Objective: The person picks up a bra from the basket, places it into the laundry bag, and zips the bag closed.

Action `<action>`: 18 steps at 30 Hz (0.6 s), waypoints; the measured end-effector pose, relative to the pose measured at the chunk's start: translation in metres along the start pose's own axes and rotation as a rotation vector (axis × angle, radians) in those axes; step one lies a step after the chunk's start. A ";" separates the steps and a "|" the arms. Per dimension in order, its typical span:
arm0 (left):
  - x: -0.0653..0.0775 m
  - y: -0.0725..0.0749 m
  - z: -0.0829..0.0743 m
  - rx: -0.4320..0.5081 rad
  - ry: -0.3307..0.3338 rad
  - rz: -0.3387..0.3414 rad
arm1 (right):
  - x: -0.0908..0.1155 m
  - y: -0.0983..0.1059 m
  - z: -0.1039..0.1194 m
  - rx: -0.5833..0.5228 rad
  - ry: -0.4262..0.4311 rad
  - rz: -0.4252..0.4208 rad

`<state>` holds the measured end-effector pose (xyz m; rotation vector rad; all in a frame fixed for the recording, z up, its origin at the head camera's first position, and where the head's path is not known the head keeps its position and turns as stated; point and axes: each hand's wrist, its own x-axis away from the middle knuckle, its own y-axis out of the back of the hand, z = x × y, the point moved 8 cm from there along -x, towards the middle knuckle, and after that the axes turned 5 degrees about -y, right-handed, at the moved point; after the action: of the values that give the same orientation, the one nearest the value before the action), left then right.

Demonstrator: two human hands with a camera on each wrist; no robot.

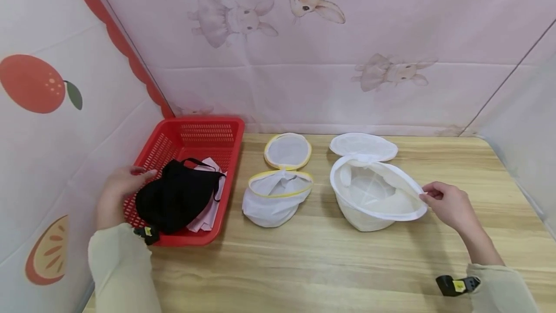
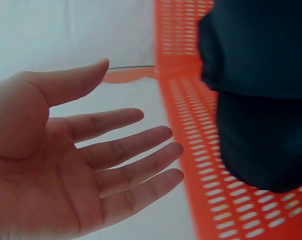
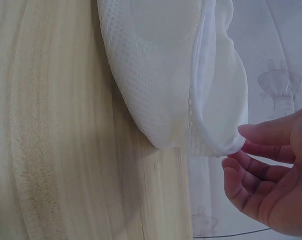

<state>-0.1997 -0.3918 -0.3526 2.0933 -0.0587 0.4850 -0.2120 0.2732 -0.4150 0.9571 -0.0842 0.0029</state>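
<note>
My right hand pinches the white rim of a large white mesh laundry bag between thumb and fingers. The bag stands with its mouth open, its round lid folded back behind it. In the right wrist view the thumb and index finger meet on the bag's edge. At the left, my left hand is over the left side of a red plastic basket, fingers spread and holding nothing. Beside its fingertips lies a black fabric garment with thin straps, on top of pink cloth in the basket.
A smaller white mesh bag with yellow trim stands open between the basket and the large bag, its lid laid back. All rest on a wooden table. A rabbit-printed wall covering rises behind the table.
</note>
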 end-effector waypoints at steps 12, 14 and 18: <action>-0.026 -0.024 0.020 0.228 0.048 0.111 | 0.001 -0.001 0.000 -0.001 -0.006 0.002; -0.029 -0.026 0.018 0.235 0.040 0.114 | 0.001 -0.001 0.000 -0.004 0.000 0.000; -0.033 -0.031 0.017 0.242 0.037 0.132 | 0.000 -0.001 0.001 -0.005 0.009 -0.004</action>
<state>-0.2179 -0.3938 -0.3977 2.3257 -0.1227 0.6373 -0.2117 0.2714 -0.4149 0.9527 -0.0742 0.0030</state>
